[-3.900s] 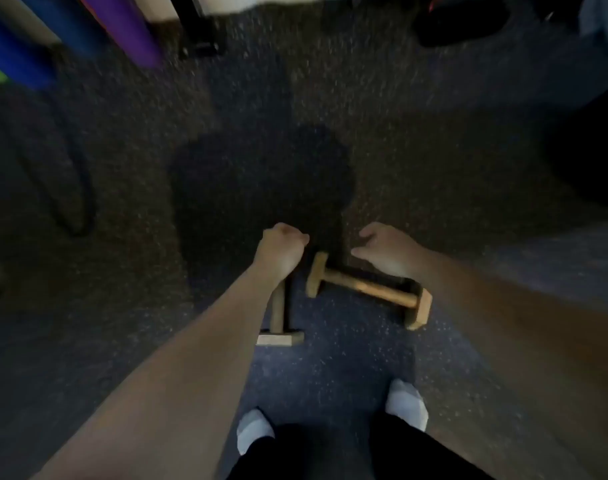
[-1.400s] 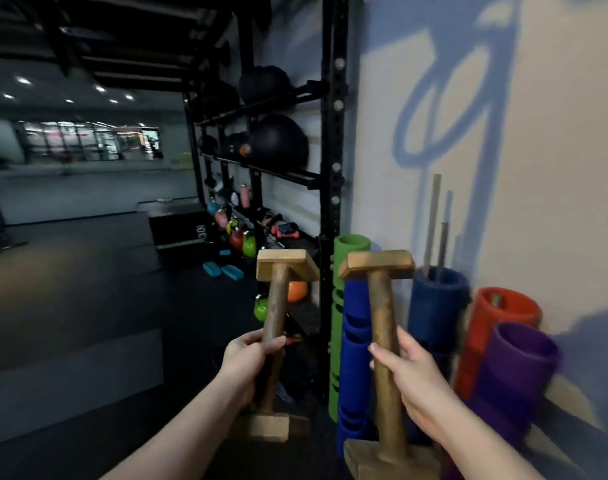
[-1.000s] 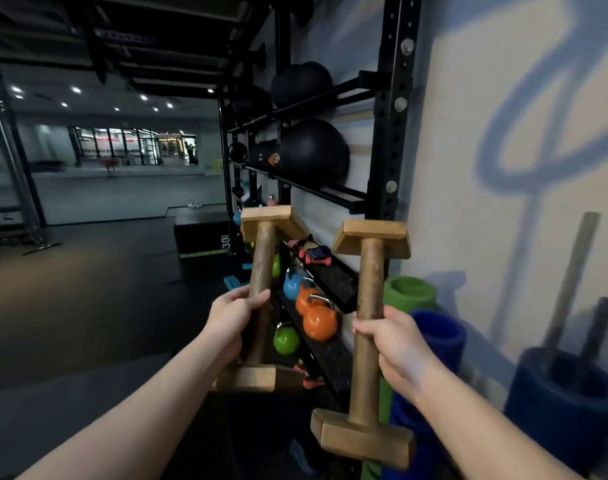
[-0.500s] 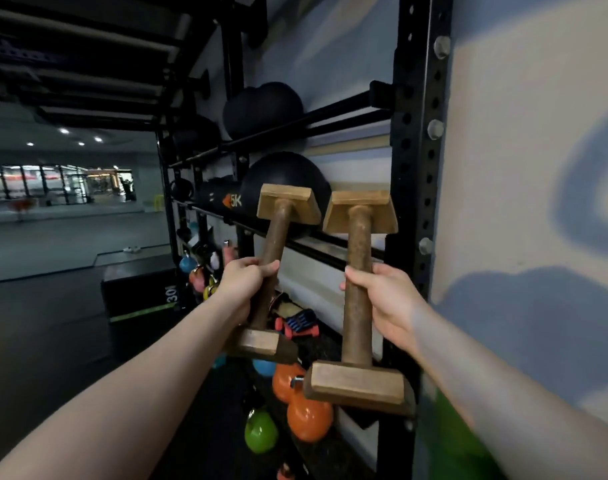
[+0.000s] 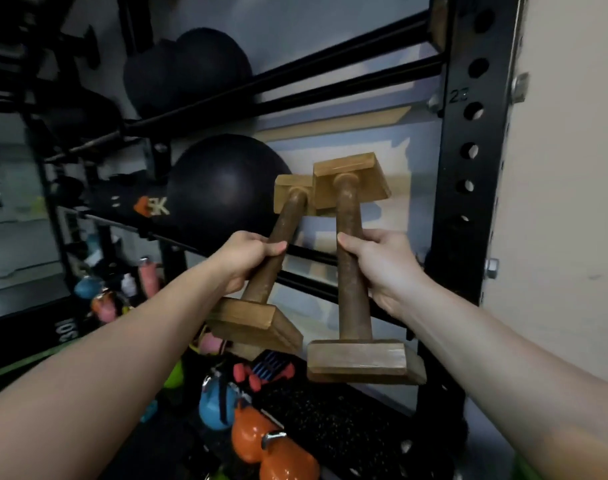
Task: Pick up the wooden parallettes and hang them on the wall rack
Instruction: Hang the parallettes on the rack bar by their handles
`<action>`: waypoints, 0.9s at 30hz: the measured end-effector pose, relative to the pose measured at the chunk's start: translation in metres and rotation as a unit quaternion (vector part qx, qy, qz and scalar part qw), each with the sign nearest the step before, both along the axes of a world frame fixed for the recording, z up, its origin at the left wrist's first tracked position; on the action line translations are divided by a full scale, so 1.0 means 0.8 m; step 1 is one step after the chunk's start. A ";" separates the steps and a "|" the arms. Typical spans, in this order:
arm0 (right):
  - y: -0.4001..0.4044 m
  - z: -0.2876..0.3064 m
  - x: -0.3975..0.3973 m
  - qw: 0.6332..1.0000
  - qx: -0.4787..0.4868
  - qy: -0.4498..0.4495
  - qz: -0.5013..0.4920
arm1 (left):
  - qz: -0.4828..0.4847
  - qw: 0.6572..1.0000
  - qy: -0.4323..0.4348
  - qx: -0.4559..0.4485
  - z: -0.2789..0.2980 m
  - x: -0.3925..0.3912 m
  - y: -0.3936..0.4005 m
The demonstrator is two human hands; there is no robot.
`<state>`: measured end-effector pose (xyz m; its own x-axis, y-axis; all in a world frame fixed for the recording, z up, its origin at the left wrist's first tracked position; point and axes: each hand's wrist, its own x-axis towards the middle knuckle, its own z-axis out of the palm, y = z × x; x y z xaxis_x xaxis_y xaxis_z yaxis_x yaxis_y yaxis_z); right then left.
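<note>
Head view: the left hand (image 5: 247, 259) is wrapped around the round handle of the left parallette (image 5: 276, 251), and the right hand (image 5: 378, 268) is wrapped around the handle of the right parallette (image 5: 351, 268). Both bars are held on end in the air, just in front of the rails (image 5: 313, 258) of the wall rack (image 5: 469, 168), beside a black ball (image 5: 223, 188). The left one leans to the right, so its top block overlaps the right one's top block; I cannot tell whether they touch.

Risks, as I judge them: the two top blocks could knock together and twist a bar in its grip. A foot block might catch on a rail or bump the ball instead of hooking over. If a block only half seats, the bar could drop onto the kettlebells (image 5: 261, 441) on the shelf below.

Count: two parallettes, two hands, at least three black balls, and about three kettlebells clearly seen, one blue and two orange, with more small items too blurred to count
</note>
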<state>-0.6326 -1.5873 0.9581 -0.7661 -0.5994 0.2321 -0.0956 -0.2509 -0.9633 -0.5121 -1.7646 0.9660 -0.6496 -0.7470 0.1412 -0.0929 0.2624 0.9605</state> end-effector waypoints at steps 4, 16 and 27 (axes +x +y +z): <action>-0.031 -0.011 -0.017 0.996 0.000 -0.039 -0.078 | -0.077 0.997 -0.018 0.002 -0.003 -0.036 -0.050; -0.064 -0.032 -0.050 0.945 0.078 -0.102 -0.300 | -0.186 0.977 -0.108 -0.001 -0.032 -0.135 -0.133; -0.082 -0.035 -0.065 0.936 0.196 -0.045 -0.288 | -0.167 0.933 -0.225 -0.227 -0.028 -0.169 -0.136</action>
<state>-0.6845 -1.6527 0.9298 -0.9942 -0.1073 -0.0003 -0.0203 0.1908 -0.9814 -0.6476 -1.8732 0.9433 -0.9055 -0.4214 0.0509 -0.2996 0.7195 0.6266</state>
